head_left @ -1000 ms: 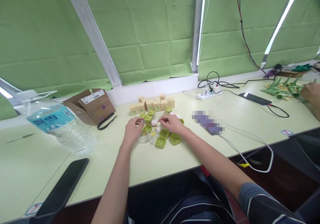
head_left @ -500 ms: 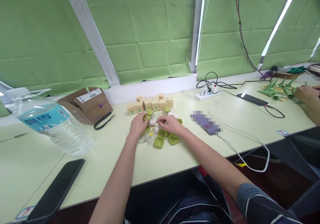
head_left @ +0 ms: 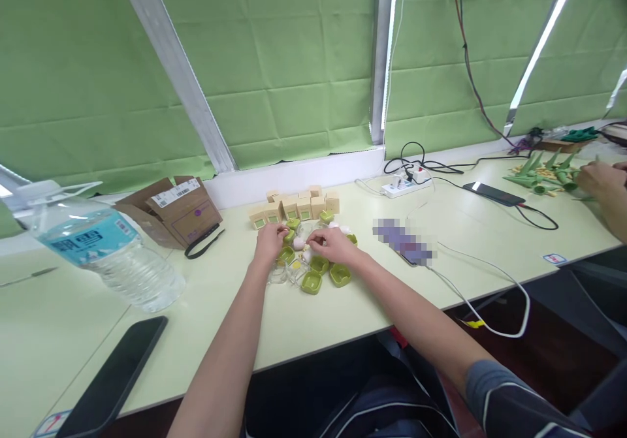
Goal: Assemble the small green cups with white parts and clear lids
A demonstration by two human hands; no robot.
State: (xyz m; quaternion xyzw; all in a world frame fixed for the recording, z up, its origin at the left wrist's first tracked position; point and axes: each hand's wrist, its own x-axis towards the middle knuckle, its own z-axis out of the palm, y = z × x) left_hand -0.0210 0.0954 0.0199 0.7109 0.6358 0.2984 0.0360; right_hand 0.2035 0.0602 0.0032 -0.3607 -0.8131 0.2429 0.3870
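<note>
Several small olive-green plastic cups [head_left: 311, 282] lie in a cluster on the table, mixed with clear plastic pieces [head_left: 278, 272] and small white rounded pieces [head_left: 298, 243]. At the left side of the cluster is my left hand [head_left: 270, 242], its fingers bent together beside a green piece [head_left: 289, 236]; whatever they pinch is too small to make out. My right hand [head_left: 335, 245] is over the right side, thumb and fingertips closed together near the white pieces. What sits between those fingertips is hidden. Small tan boxes [head_left: 304, 206] with green squares stand just behind.
A large water bottle [head_left: 105, 249] and an open cardboard box [head_left: 183, 213] stand on the left, with a black phone [head_left: 115, 376] in front. To the right are a charging phone [head_left: 404, 243], a power strip [head_left: 405, 187] and a white cable [head_left: 482, 278]. Another person's hand [head_left: 605, 183] works among green cone-shaped pieces [head_left: 539, 180].
My left hand has shifted slightly left, away from the green cup it was touching. The right hand stays nearly where it was. The whole view has tilted a little.
</note>
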